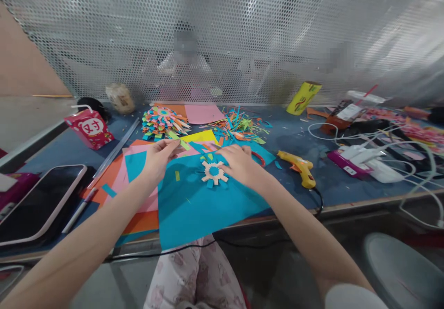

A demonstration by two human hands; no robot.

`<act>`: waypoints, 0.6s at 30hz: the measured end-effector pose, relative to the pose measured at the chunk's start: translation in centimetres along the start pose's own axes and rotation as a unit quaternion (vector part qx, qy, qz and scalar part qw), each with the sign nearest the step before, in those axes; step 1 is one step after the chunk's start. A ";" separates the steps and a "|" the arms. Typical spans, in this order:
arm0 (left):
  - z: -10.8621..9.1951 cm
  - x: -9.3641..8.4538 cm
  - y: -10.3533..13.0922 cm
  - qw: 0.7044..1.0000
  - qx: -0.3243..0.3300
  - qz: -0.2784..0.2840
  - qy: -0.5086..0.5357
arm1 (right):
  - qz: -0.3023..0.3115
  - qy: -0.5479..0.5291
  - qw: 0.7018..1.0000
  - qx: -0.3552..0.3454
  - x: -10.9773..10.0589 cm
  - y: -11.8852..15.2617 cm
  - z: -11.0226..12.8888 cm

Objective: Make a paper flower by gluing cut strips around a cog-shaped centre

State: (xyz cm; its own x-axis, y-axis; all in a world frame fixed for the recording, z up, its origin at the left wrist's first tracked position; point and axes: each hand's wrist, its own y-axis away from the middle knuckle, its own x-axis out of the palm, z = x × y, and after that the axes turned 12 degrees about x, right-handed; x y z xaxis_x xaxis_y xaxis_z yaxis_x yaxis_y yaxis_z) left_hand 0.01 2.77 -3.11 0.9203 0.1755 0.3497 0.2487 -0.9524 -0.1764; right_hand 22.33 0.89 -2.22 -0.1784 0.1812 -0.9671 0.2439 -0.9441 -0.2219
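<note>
My left hand point(158, 157) pinches a light green paper strip point(185, 145) above the stacked coloured paper. My right hand point(239, 163) is closed at the right edge of a small paper ring with petals point(212, 172). That ring is pale peach and blue and lies on a large blue sheet point(194, 207). What my right fingertips hold, if anything, is hidden. Behind this hand shows the red handle of what looks like scissors point(258, 158); the rest is covered. Small green paper pieces point(177, 176) lie on the blue sheet.
A layered paper flower point(161, 121) and cut strips point(243, 126) lie at the back. A yellow glue gun point(300, 168) lies right, near cables and a power strip point(350, 163). At left are a phone point(41, 202), a pen point(78, 212) and a red drink carton point(89, 127). A perforated metal screen point(243, 36) stands behind.
</note>
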 end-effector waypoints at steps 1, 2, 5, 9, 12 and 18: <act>-0.1 0.0 -0.1 1.000 0.000 -0.004 -0.006 | 0.025 0.009 1.000 -0.002 0.2 -0.9 0.7; -0.1 -0.1 -0.2 1.000 0.000 -0.008 -0.012 | 0.037 0.016 0.999 -0.001 0.3 -1.8 1.1; -0.3 -0.1 -0.3 0.999 0.000 -0.022 -0.023 | 0.069 0.026 0.997 0.001 0.5 -3.6 1.4; -0.3 0.1 -0.2 0.999 0.005 -0.030 -0.032 | 0.086 0.025 0.996 -0.009 0.6 -4.2 1.1; -0.2 0.1 -0.2 0.999 0.012 -0.021 -0.046 | 0.084 0.017 0.996 -0.017 0.7 -4.0 1.1; 0.2 -0.1 -0.4 0.995 0.050 -0.021 -0.083 | 0.102 -0.191 0.975 -0.046 -0.3 -3.2 -0.1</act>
State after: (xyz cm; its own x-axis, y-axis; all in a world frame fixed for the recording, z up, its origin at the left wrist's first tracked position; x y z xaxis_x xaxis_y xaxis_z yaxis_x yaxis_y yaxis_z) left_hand -0.17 3.16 -3.22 0.9434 0.2620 0.2033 0.3099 -0.9148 -0.2590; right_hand 21.72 3.86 -1.19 -0.4545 -0.1400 -0.8797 0.3929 -0.9178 -0.0569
